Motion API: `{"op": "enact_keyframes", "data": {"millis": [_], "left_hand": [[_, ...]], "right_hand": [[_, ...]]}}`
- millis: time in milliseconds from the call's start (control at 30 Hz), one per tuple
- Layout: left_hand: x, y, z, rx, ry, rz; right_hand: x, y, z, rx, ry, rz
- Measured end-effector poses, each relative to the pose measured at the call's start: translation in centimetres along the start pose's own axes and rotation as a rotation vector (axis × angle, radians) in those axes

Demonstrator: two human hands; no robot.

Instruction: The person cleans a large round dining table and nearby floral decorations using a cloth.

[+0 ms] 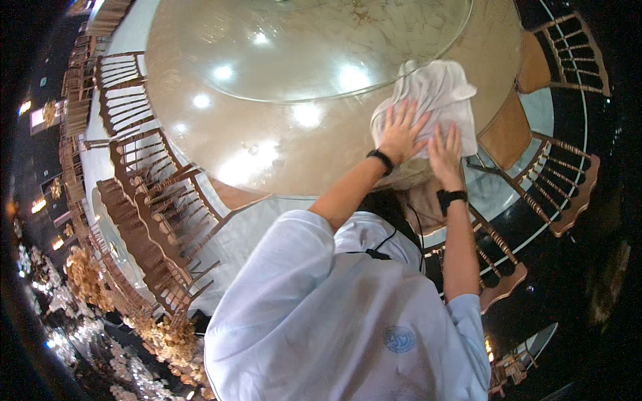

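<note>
A white cloth lies spread and creased on a round, glossy beige table, across the rim of the glass turntable. My left hand presses flat on the cloth's lower left part, fingers spread. Beside it, my right hand rests on the lower edge of the cloth, its fingers extended and closer together. Neither hand's fingers are closed around the cloth. Each wrist wears a black band. Bright ceiling lights reflect in the table and the glass.
Wooden chairs with spindle backs ring the table, among them one at the right and one at the left. A chair seat is close below my hands. Dried golden flowers stand at the lower left.
</note>
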State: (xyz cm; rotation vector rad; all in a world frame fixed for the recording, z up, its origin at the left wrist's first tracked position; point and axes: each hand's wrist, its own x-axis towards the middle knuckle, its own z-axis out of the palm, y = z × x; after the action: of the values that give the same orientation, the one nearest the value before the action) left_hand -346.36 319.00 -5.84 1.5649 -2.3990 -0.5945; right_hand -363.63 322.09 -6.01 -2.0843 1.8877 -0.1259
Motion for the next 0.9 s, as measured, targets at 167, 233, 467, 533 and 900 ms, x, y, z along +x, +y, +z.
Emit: {"op": "enact_keyframes", "data": {"millis": [167, 233, 467, 533, 900], "left_hand": [[-10.7, -0.6, -0.2, 0.079, -0.039, -0.066], [-13.4, -0.4, -0.6, 0.119, -0.077, -0.092], [-16.9, 0.7, -0.5, 0.222, -0.033, -0.107], [-17.3, 0.3, -0.3, 0.217, -0.021, -0.1], [-24.5, -8.6, -4.1, 0.207, 0.078, -0.286]], "right_hand": [[-6.8, -3.9, 1.3, 0.039, 0.009, -0.128], [-8.9, -4.7, 1.7, 0.035, 0.011, -0.162], [-10.4, -5.4, 1.0, 0.092, -0.112, -0.11], [-9.9, -5.4, 0.2, 0.08, -0.159, -0.09], [-5.1, -10.7, 5.5, -0.116, -0.164, -0.332]]}}
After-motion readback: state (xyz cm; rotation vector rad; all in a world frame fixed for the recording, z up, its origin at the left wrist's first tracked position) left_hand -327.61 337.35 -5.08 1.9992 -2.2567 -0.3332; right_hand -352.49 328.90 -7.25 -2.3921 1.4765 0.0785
